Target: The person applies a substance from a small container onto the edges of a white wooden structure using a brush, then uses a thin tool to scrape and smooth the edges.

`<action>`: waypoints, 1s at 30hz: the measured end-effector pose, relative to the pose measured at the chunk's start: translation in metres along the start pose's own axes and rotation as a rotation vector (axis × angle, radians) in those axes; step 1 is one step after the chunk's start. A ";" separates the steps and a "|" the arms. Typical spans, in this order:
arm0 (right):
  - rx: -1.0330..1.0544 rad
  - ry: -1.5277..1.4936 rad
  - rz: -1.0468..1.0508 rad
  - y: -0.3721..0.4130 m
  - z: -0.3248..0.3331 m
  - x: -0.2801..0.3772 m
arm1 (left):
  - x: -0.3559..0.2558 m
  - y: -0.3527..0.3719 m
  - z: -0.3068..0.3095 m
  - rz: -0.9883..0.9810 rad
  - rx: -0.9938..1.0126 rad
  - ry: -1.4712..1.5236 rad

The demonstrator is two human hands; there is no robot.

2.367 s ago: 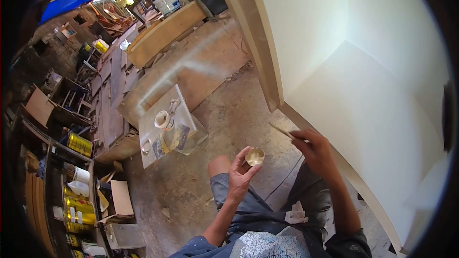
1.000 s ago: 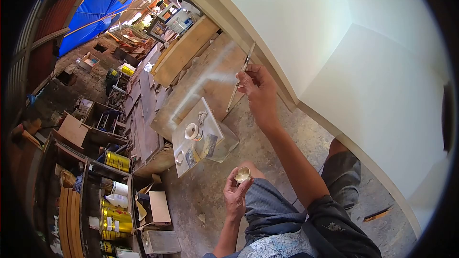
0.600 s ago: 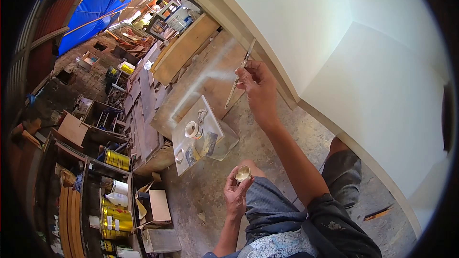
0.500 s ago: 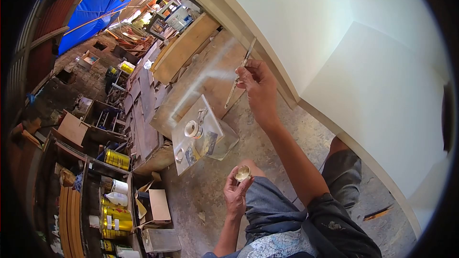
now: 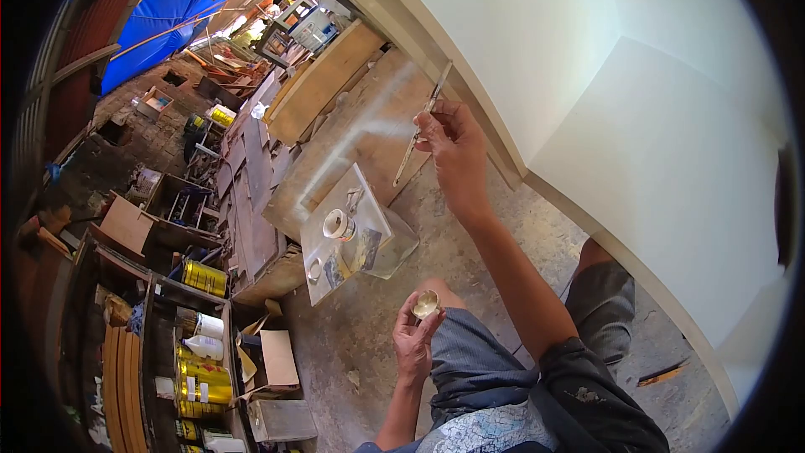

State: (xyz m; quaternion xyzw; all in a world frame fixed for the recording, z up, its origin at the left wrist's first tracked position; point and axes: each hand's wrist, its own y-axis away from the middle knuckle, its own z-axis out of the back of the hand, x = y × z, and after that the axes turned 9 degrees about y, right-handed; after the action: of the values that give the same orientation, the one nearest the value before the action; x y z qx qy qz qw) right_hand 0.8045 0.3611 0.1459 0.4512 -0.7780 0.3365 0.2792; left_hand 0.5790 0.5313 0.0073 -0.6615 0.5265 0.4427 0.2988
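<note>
My right hand [image 5: 455,151] pinches a slim, paint-spotted paintbrush [image 5: 408,159] between thumb and fingers. The brush slants, and its upper end reaches the beige front edge [image 5: 474,122] of a large white-lined cabinet [image 5: 579,109]; whether it touches is hard to tell. Lower down, above my knee, my left hand [image 5: 412,346] has its fingers closed around a small round cup [image 5: 426,304] with pale, cream-coloured paint inside.
A low stand with a stained board [image 5: 348,193] on top carries an open tub [image 5: 338,225]. To the left, shelving holds yellow cans [image 5: 205,386] and a white bottle [image 5: 204,347]. Planks and boards [image 5: 323,84] lie behind. An orange-and-black strip [image 5: 662,375] rests on the concrete floor.
My right hand and the paintbrush have shifted up very slightly along the cabinet edge. My left hand keeps the cup in the same place.
</note>
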 end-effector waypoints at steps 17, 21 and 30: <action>0.018 -0.006 -0.033 0.000 0.004 -0.001 | 0.002 0.000 0.002 -0.001 -0.009 -0.022; 0.004 -0.023 -0.040 0.004 0.004 -0.008 | 0.003 0.000 0.002 -0.008 -0.010 -0.024; 0.003 -0.007 -0.027 0.001 0.004 -0.006 | 0.003 0.001 0.004 0.011 -0.010 -0.005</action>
State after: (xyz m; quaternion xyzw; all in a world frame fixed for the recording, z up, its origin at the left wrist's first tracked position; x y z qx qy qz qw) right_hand 0.8060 0.3612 0.1384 0.4631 -0.7725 0.3321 0.2802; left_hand 0.5774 0.5334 0.0023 -0.6589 0.5270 0.4489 0.2943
